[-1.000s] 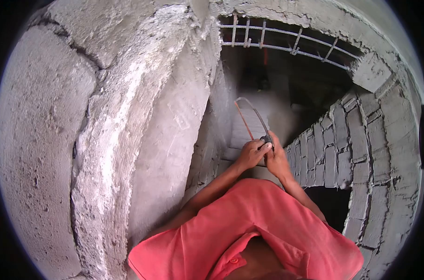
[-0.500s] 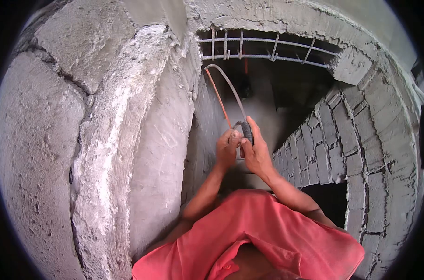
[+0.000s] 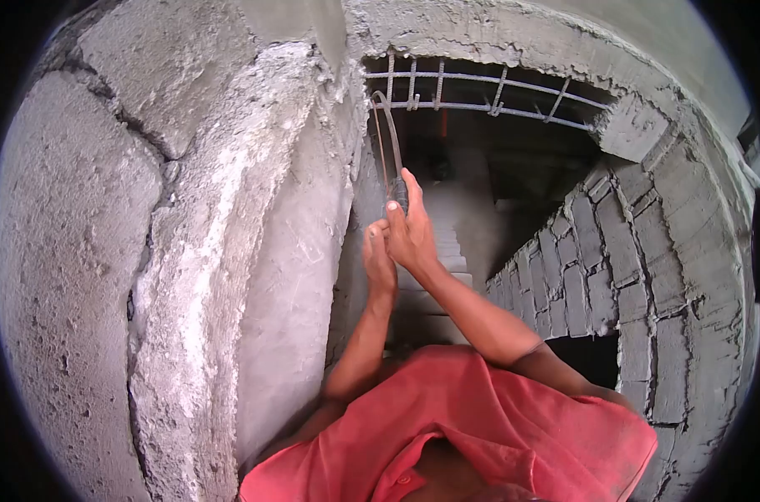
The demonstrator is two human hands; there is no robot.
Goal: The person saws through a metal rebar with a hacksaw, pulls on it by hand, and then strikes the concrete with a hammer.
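Note:
A hacksaw points away from me, with a curved grey frame, a thin orange blade on its left side and a black-wrapped handle. My right hand is wrapped around the handle, its thumb resting near the blade's rear end. Just beside and below it, my left hand is closed at the handle end, its fingers partly hidden by the right. The saw's front tip overlaps the left end of the lower steel rebar in this view, close to the concrete edge.
A rough concrete wall rises close on my left. Rebar with short cross pieces spans the opening ahead under a concrete lip. Grey block masonry curves along the right. Steps lie below my hands.
Both hands have carried the hacksaw forward and left, bringing its front end up to the rebar. My left hand has shifted from the blade's rear end to below my right hand.

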